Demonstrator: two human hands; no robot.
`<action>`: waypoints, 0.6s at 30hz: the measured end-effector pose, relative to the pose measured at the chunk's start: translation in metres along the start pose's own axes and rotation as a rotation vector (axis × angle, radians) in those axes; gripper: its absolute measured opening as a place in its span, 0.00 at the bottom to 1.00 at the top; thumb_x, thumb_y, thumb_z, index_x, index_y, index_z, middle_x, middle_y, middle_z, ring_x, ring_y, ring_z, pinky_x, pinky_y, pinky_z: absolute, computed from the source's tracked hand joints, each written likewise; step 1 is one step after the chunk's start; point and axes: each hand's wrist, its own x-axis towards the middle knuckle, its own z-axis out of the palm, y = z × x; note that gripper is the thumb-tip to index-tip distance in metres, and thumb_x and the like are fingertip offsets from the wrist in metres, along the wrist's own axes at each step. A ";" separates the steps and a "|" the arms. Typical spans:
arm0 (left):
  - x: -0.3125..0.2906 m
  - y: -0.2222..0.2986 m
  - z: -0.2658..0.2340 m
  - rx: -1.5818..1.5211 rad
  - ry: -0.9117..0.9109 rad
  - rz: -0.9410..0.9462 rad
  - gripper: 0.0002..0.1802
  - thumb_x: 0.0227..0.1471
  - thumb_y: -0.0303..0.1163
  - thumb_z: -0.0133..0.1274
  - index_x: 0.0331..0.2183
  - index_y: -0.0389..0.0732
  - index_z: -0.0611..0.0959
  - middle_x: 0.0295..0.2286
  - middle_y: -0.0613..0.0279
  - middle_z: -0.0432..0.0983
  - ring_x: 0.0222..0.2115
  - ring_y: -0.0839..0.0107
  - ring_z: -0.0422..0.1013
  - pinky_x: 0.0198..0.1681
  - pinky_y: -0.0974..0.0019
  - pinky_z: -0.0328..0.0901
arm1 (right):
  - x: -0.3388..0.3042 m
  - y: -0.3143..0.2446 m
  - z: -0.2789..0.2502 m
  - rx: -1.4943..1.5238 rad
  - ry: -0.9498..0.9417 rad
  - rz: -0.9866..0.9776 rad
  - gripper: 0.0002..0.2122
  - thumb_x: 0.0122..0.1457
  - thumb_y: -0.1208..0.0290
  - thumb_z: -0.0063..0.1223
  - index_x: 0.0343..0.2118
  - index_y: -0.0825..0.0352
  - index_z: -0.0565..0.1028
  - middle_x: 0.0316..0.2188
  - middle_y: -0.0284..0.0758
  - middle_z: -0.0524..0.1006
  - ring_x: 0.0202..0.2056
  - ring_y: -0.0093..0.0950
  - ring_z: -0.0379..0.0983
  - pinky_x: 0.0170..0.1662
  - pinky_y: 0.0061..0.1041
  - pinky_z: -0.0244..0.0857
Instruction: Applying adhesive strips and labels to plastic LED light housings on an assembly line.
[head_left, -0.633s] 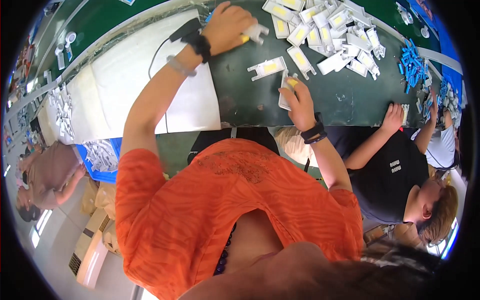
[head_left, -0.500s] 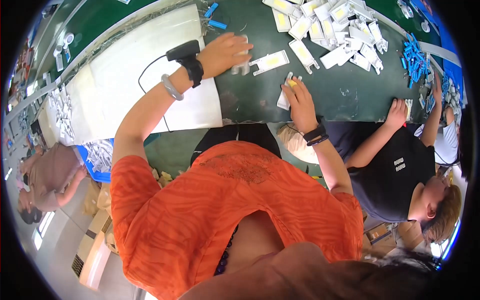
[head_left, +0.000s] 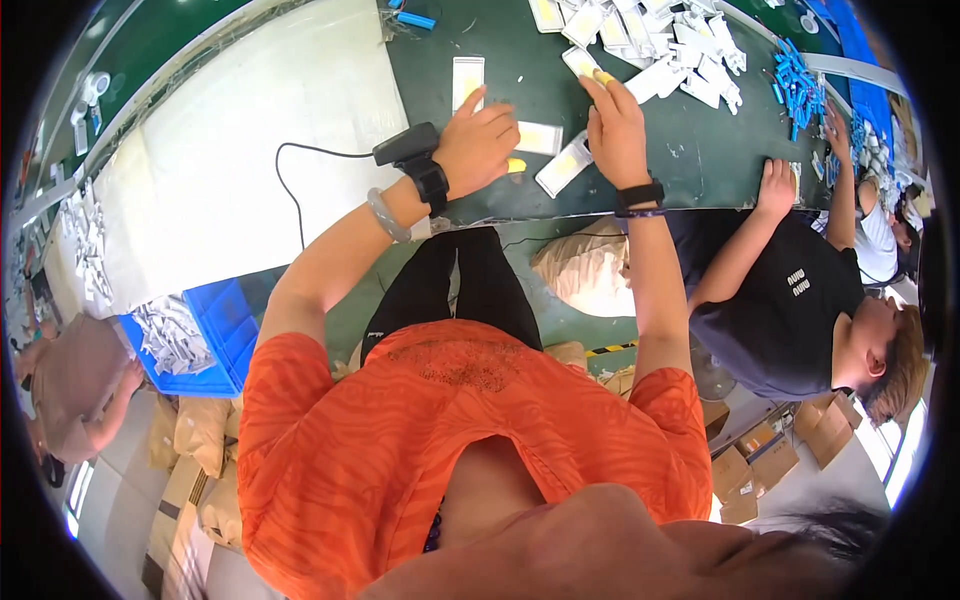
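Left hand [head_left: 478, 143]: curled, our fingertips pinning a white rectangular piece [head_left: 537, 138] to the green bench [head_left: 700, 160]. Right hand [head_left: 615, 130]: released, fingers reaching toward the white parts heap [head_left: 670, 45] at one o'clock

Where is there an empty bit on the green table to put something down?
Bare green shows right of the right hand, between it and the co-worker's hand. The big white sheet left of the left hand is bare too. Crowded: the heap of white flat pieces at the top, and the pieces between the two hands.
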 end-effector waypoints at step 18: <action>-0.010 0.048 0.012 0.015 0.188 -0.229 0.12 0.37 0.32 0.61 0.29 0.44 0.78 0.32 0.65 0.71 0.38 0.62 0.68 0.43 0.54 0.64 | -0.038 0.062 -0.032 -0.251 -0.146 -0.056 0.12 0.48 0.78 0.52 0.37 0.64 0.76 0.39 0.35 0.75 0.44 0.37 0.70 0.44 0.35 0.67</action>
